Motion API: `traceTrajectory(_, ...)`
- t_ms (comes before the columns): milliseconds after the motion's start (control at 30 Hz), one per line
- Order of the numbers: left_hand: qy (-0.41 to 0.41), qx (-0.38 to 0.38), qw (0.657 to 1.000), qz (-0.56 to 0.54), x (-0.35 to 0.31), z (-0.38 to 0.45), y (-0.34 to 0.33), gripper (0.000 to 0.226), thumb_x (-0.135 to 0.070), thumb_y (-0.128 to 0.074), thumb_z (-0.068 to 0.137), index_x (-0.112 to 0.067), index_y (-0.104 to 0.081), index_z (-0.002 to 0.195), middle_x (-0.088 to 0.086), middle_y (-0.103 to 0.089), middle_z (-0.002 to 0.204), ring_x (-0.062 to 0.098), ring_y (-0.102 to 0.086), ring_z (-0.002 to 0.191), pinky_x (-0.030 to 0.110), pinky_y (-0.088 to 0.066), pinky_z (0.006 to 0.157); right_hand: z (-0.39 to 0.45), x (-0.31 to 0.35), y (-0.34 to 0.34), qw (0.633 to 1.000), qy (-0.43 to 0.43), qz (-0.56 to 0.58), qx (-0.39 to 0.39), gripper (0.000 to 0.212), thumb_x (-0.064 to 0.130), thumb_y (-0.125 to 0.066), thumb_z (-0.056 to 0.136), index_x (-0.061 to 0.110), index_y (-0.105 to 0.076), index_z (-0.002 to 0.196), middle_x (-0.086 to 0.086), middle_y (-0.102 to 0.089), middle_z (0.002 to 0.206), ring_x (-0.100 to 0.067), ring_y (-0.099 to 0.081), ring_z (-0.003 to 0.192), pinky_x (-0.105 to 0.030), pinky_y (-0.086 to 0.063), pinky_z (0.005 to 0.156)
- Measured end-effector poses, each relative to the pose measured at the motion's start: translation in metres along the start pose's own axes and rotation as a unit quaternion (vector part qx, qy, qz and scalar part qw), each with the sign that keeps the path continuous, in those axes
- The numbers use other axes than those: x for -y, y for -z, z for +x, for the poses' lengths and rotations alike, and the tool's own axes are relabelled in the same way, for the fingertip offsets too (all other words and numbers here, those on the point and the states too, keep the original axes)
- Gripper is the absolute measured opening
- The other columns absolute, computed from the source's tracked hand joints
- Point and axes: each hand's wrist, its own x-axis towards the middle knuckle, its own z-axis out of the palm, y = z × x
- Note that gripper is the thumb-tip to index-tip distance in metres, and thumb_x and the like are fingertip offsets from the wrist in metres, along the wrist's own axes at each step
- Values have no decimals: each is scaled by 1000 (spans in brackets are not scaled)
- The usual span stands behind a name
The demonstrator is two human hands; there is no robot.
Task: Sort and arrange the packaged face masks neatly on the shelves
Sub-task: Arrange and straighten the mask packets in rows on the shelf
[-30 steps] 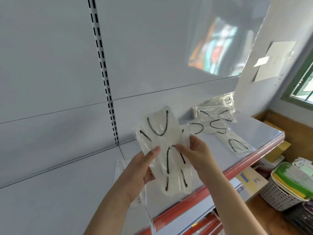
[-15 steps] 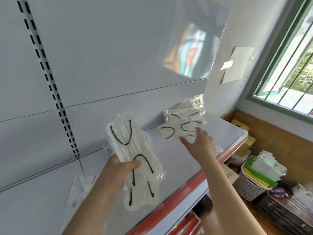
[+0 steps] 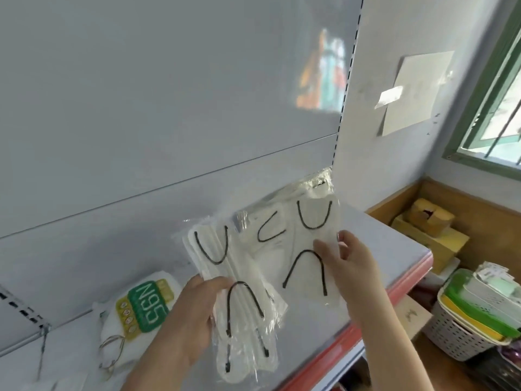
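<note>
My left hand [image 3: 187, 314] grips a stack of clear-packaged white masks with black ear loops [image 3: 242, 289], held upright above the grey shelf [image 3: 375, 244]. My right hand [image 3: 346, 266] pinches another packaged white mask with black loops [image 3: 310, 238] by its right edge, lifted just right of the stack. Behind it more packaged masks [image 3: 265, 230] lie against the shelf's back panel. A white mask pack with a green N95 label [image 3: 146, 309] lies on the shelf at the left.
The shelf has a red front edge [image 3: 394, 294]. A slotted upright [image 3: 346, 80] runs up the back panel. Right of the shelf stand cardboard boxes [image 3: 431, 227] and a white basket of plastic trays [image 3: 468, 320]. A window [image 3: 501, 108] is at far right.
My right hand reached to the masks at the shelf's back and now holds one lifted beside the stack. The camera turned; the N95 pack came into view at the left.
</note>
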Motion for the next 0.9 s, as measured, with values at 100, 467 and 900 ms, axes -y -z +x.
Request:
traceTrajectory(100,4,50,998,-21,-6,5,-28,31,-39,-59,98,-16,-78,104,8,-80,94,21,-78,83,41,-54,84,-3,1,-21,991,-17,55,120,15,27,-72,89,22,-62,100,-7,-76,85,-30,-73,78,-53,-59,78)
traceTrajectory(467,-8,-71,993,90,23,34,-39,15,-14,-69,94,-10,-74,108,9,-80,89,23,-78,79,37,-61,73,75,14,-40,957,68,-228,166,112,91,-45,59,19,-40,145,1,-53,138,-18,-56,122,-38,-48,99)
traceTrajectory(900,-75,-162,983,48,16,15,-13,18,-13,-73,90,-17,-70,108,2,-80,84,25,-76,82,40,-60,75,125,36,-52,982,183,-7,43,6,24,-58,93,19,-58,89,12,-56,73,-9,-51,62,-27,-40,61)
